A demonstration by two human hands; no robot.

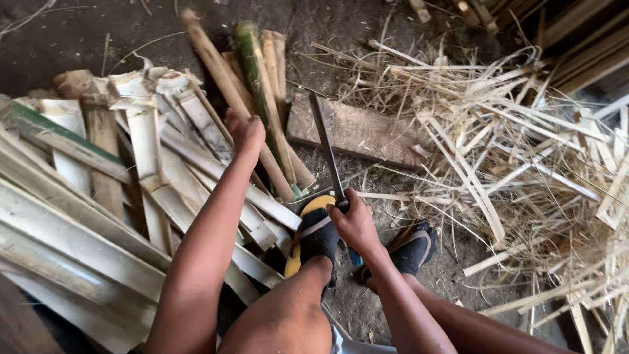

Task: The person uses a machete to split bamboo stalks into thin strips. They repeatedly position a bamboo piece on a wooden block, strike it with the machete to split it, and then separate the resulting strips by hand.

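Observation:
My left hand [246, 133] reaches forward onto the pile of split bamboo slats [141, 164], fingers closing around a slat beside a green bamboo piece [259, 85]. My right hand [354, 223] grips the handle of a long dark blade [325, 147], which points up and away toward a wooden block [360, 131]. My feet in dark socks and sandals [318, 236] rest on the dirt ground below the hands.
A heap of thin bamboo strips and shavings [524, 164] covers the right side. More slats lie stacked at the left [59, 223]. Dark wooden boards [583, 46] lean at the top right. The ground is bare dirt [85, 33].

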